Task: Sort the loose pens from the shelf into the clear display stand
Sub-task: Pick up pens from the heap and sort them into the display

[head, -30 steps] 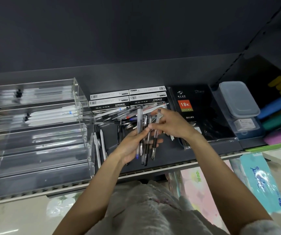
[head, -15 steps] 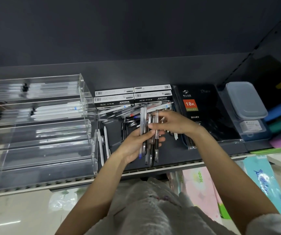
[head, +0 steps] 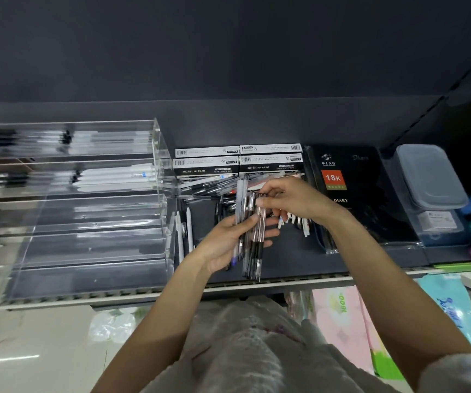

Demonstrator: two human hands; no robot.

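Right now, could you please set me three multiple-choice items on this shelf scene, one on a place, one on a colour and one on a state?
1. Where does the clear display stand sit relative to the loose pens on the shelf?
A. To their left
B. To their right
C. On top of them

2. What colour is the 18K label on the black diary?
A. Green
B. Orange-red
C. White

3. What is the left hand doing?
A. Hanging idle
B. Gripping a bundle of pens
C. Pressing the diary

Answers: 1 A, the stand fills the shelf's left side; 2 B, the label is orange-red; 3 B, its fingers curl round several pens while the right hand pinches one pen's top.
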